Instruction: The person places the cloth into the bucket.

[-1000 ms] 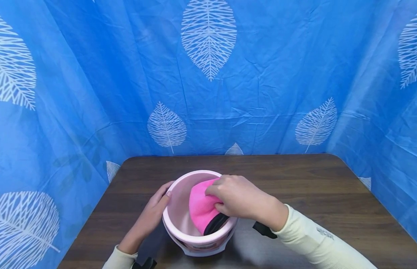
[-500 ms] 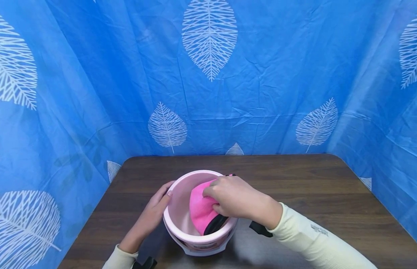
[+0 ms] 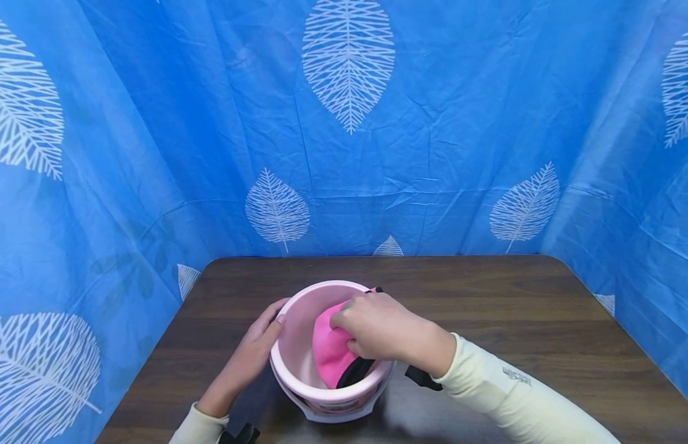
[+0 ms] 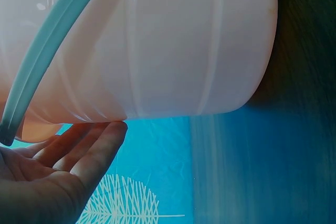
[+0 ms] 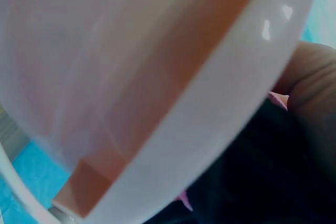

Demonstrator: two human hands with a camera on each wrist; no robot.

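Observation:
A pale pink bucket (image 3: 297,339) stands upright on the table. My left hand (image 3: 249,351) grips its left side, with the thumb at the rim and the fingers along the outside wall; in the left wrist view that hand (image 4: 65,174) touches the wall from below. At the right of the opening, my right hand (image 3: 391,330) grips a bright pink cloth with black edging (image 3: 328,351). The cloth hangs inside the bucket, partly covered by the hand, and a corner shows above the back rim. In the right wrist view, the bucket's rim (image 5: 226,87) hides most of the hand.
The bucket's carrying handle (image 4: 50,51) hangs down along the outside wall. Under the bucket lies a dark wood-grain table (image 3: 488,296). A blue curtain with white leaf prints (image 3: 433,123) surrounds the table at the back and sides.
My right hand and forearm have shifted slightly to the left, with the cloth still gripped and more of its corner showing at the back rim. My left hand and the bucket stay in place.

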